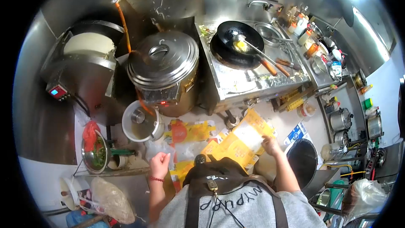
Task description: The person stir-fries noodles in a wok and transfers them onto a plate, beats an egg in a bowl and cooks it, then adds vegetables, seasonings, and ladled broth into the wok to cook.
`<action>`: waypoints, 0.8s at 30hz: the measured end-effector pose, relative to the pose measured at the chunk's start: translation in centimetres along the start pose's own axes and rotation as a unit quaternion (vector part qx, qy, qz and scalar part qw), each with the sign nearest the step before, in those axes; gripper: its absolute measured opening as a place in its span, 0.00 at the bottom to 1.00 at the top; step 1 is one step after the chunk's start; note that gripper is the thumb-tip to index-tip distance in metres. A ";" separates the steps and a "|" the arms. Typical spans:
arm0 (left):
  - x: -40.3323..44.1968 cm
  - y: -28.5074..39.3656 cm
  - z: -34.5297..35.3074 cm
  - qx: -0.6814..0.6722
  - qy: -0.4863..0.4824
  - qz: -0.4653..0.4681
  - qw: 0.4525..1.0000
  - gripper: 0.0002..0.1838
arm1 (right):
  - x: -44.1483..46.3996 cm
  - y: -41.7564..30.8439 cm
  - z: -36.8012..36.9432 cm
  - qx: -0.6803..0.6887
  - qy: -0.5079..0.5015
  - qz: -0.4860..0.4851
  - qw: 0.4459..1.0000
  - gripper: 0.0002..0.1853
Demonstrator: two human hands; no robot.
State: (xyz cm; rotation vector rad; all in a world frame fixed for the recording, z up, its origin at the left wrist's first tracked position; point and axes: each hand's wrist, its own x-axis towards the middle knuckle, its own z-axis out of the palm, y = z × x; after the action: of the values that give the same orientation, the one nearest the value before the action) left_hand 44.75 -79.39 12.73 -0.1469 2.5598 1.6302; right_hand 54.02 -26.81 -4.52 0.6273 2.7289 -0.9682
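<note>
My left hand, with a red bead bracelet at the wrist, hangs in front of me with its fingers curled closed and nothing visible in them. Closest to it are a clear plastic bag and a white bucket holding cloudy liquid and a metal dipper. My right hand is held low over yellow flattened cardboard, its fingers bent inward; I see no object in it. Ahead on the stove, a black wok holds a ladle with yellow food at its bowl.
A large lidded steel pot stands left of the stove. Beside my right arm is a black-lined bin. Bottles and bowls crowd the right shelf. At left sits a bowl of greens.
</note>
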 end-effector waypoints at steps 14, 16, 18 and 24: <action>3.0 5.9 5.2 0.129 0.084 -0.083 0.985 0.08 | 34.7 -4.6 -20.6 -0.098 0.251 -0.100 0.958 0.27; 2.1 7.4 6.7 0.207 0.037 -0.140 0.968 0.09 | 38.6 -3.1 -20.9 -0.125 0.140 -0.060 0.980 0.28; 2.0 9.0 8.1 0.236 0.029 -0.172 0.956 0.09 | 38.6 -4.4 -21.6 -0.138 0.084 -0.088 0.983 0.26; 1.6 2.2 11.4 0.025 -0.003 -0.172 0.985 0.11 | 28.7 -9.6 -29.0 -0.166 0.067 -0.203 0.963 0.15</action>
State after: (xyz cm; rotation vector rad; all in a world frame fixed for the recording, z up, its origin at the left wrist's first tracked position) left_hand 43.29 -68.14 9.69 -0.5451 2.3984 1.4331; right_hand 23.28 -5.69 14.64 0.0742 3.1102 -0.5217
